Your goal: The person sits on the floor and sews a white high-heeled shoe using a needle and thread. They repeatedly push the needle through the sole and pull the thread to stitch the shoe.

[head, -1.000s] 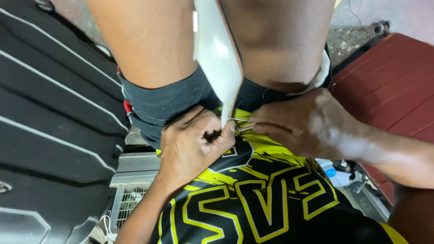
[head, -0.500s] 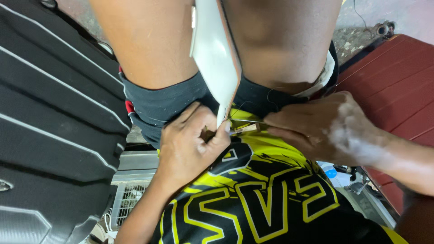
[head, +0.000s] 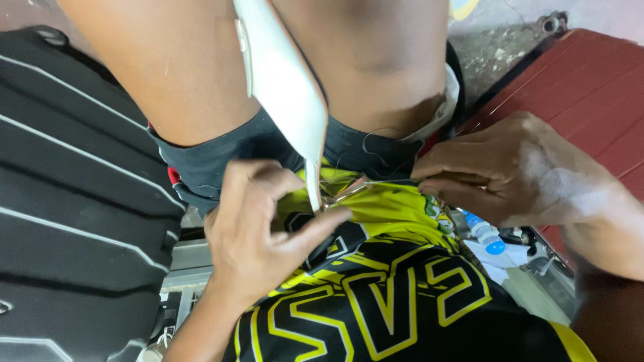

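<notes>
A long white tapering piece point(head: 282, 80), like a shoe sole, stands between my bare thighs with its narrow tip pointing down. My left hand point(head: 258, 234) pinches that tip between thumb and fingers, over my yellow and black shirt point(head: 376, 295). My right hand point(head: 516, 171) is a little to the right, fingers closed on a thin strand point(head: 376, 184), thread or wire, that runs taut back to the tip. Whether a needle is on the strand cannot be made out.
A black ribbed suitcase point(head: 67, 167) fills the left side, and a dark red suitcase point(head: 583, 87) lies at the right. A small bottle with a blue cap point(head: 486, 236) and some clutter sit below my right hand. Concrete floor point(head: 496, 47) shows beyond my knees.
My right hand has drawn away to the right, stretching the strand out from the white piece's tip. My left hand keeps its pinch on the tip.
</notes>
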